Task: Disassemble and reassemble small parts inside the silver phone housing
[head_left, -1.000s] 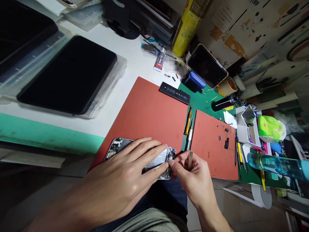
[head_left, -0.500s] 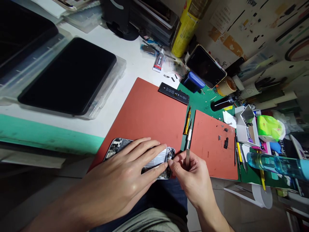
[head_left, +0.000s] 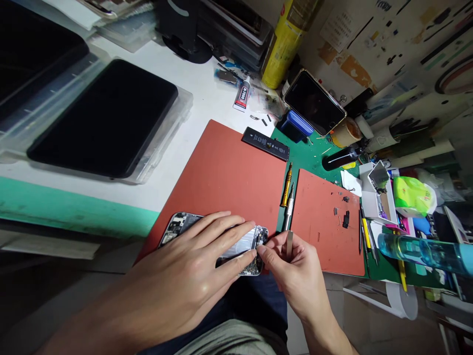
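An opened phone housing (head_left: 242, 245) with bare inner parts lies at the near edge of the red-brown mat (head_left: 236, 172). My left hand (head_left: 199, 261) lies flat across it, its fingers stretched over the metal inside; its thumb is mostly hidden. At the housing's right end, my right hand (head_left: 295, 264) has thumb and index finger pressed together against the edge. What those fingertips pinch, if anything, cannot be made out. A flat metal tool (head_left: 289, 242), which resembles the end of tweezers, sticks up from within the same hand; its tip is hidden.
A black phone battery (head_left: 266, 144) rests on the mat's far corner. Two screwdrivers, one gold (head_left: 287, 185) and one silver (head_left: 289, 207), lie beside a second mat (head_left: 310, 217) with small parts. A blue bottle (head_left: 424, 254) lies right; a black tablet (head_left: 107, 118) lies left.
The metal tool in my right hand has tilted slightly, its upper end shifting a little to the right. My left hand and the phone housing have stayed almost still.
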`<action>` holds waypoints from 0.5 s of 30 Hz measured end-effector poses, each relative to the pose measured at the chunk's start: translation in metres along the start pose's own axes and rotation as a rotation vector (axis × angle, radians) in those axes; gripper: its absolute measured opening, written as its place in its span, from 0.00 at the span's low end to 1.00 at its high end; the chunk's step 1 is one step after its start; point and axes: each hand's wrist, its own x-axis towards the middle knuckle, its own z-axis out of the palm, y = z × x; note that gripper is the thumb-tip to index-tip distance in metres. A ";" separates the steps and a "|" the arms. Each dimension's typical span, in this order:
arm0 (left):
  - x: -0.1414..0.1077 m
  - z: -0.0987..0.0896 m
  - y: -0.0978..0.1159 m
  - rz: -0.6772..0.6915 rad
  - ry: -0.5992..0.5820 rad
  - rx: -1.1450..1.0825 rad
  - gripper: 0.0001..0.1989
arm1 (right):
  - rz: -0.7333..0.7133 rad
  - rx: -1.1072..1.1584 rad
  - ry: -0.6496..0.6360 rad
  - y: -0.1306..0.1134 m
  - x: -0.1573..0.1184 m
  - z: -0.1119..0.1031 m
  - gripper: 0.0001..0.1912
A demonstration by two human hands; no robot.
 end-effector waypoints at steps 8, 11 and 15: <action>-0.001 0.000 0.000 0.009 0.000 0.021 0.26 | -0.001 -0.007 -0.003 0.001 -0.001 0.001 0.19; -0.002 0.000 -0.001 0.007 -0.011 0.024 0.26 | -0.008 -0.009 0.003 0.002 -0.001 0.001 0.19; -0.002 0.001 -0.001 0.007 -0.008 0.027 0.23 | -0.005 0.014 -0.009 0.002 0.000 -0.001 0.19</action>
